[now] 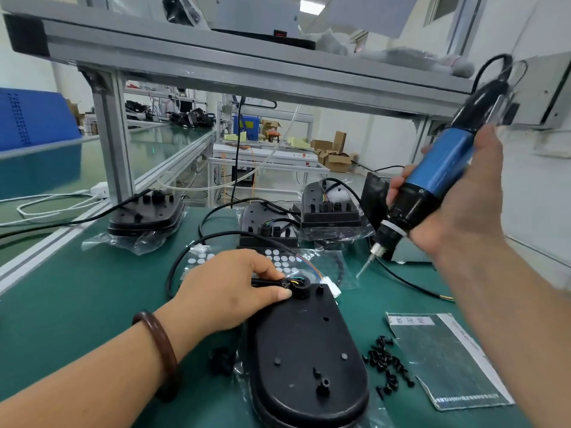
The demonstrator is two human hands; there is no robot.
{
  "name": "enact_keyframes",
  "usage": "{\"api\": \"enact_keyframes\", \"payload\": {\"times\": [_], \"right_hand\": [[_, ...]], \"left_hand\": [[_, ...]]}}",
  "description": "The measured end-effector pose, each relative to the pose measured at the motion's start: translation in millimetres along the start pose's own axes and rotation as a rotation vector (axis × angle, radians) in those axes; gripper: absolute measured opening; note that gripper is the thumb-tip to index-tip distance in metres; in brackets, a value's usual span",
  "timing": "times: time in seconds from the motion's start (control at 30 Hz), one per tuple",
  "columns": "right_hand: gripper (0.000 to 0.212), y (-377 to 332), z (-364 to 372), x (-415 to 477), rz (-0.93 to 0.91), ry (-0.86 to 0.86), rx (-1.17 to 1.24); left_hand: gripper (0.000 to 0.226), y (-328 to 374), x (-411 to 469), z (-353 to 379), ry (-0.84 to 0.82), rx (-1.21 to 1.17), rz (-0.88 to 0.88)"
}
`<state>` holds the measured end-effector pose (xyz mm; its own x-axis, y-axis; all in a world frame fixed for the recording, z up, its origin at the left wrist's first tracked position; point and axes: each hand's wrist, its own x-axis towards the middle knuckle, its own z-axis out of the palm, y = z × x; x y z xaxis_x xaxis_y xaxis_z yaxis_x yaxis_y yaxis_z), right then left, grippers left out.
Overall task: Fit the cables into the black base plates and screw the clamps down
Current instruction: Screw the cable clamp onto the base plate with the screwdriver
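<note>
Left hand (228,290) pinches cable (169,278) end at far end of plate (302,350), plate lying on clear bag (238,364) on bench (92,304); right hand (463,208), grip wrapped round screwdriver (438,168), raised beyond plate's right; loose screws (386,362) just right of plate.

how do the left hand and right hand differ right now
The left hand is low at the black base plate, pinching the cable at its round boss; the right hand is raised clear of the table. The left hand only pinches; the right hand wraps round a blue electric screwdriver, bit pointing down. The left wrist wears a brown bangle; the right wrist is bare. Both hold something.
</note>
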<state>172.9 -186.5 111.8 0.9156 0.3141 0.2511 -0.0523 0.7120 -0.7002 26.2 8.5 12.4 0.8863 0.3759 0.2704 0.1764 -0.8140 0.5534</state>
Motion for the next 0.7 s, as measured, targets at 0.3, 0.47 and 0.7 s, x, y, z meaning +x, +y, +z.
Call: {"api": "enact_keyframes", "payload": {"times": [0.3, 0.47, 0.7], "right_hand": [[0.058, 65.5, 55.0, -11.7, -0.014, -0.361, -0.095], [0.059, 73.2, 51.4, -12.4, -0.049, -0.377, -0.135], [0.058, 73.9, 47.5, -13.7, -0.074, -0.389, -0.128]], "left_hand": [[0.017, -0.2, -0.2, 0.7, -0.007, -0.002, 0.000], [0.018, -1.3, -0.4, 1.6, -0.003, 0.005, 0.000], [0.022, -1.7, 0.8, 2.1, -0.009, -0.008, -0.014]]}}
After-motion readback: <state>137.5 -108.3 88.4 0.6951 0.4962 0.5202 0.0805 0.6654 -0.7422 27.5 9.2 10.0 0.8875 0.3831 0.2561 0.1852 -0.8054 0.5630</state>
